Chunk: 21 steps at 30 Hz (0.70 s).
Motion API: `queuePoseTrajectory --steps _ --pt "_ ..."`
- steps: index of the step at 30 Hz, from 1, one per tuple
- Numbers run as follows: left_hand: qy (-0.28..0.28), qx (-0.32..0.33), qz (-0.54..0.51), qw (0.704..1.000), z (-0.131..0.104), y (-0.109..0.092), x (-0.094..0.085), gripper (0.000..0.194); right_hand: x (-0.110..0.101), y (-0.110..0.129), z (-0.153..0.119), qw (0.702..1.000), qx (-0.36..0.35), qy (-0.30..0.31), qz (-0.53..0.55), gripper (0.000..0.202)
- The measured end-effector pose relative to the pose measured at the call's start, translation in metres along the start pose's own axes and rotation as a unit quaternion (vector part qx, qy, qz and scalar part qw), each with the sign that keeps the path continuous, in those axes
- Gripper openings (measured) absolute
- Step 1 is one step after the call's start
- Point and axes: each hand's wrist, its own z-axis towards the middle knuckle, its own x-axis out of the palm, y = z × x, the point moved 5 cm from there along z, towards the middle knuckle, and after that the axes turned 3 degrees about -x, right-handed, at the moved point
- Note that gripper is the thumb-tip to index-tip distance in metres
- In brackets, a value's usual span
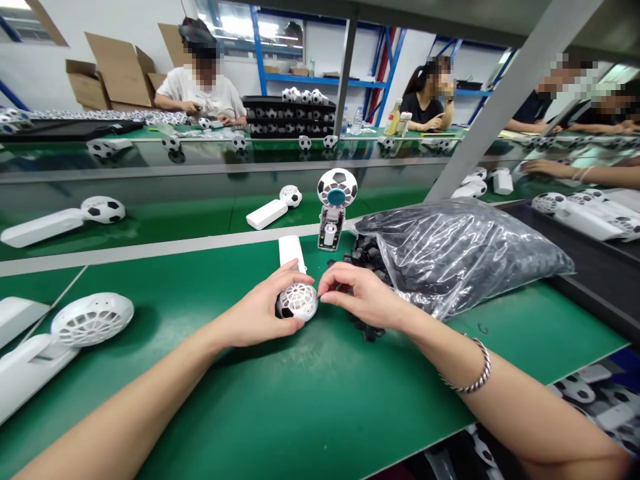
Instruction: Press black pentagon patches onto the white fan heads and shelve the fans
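Note:
On the green table, my left hand [260, 303] curls around the round head of a white handheld fan [299, 301] with a football-patterned grille. The fan's white handle [290, 252] points away from me. My right hand [363, 293] is pinched at the right edge of that head, with a small dark piece just showing at the fingertips. Beside this hand lies a pile of small black pieces [369, 257], partly under a clear plastic bag [460, 243] full of dark contents. Behind the fan stands an opened fan [331, 227] with its inner parts exposed.
More football fans lie at the left [93, 320] and along the green conveyor belt [200, 213]. A black tray [595, 287] with fans is at the right. A grey slanted post [510, 100] rises beyond the bag. Several people work across the line.

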Motion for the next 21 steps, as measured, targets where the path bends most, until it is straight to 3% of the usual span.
queuePoseTrajectory --steps 5,12,21 --pt "-0.020 -0.007 -0.011 1.000 0.000 -0.002 0.005 0.052 0.016 -0.005 0.000 0.991 0.034 0.030 0.125 0.003" --pt "-0.084 -0.030 -0.036 0.995 0.000 -0.003 0.013 0.044 0.019 -0.001 0.002 0.999 -0.014 0.005 0.042 0.006" --pt "-0.095 0.009 -0.023 0.995 0.000 -0.005 0.014 0.037 0.022 -0.009 0.003 0.992 0.042 -0.001 0.121 0.007"
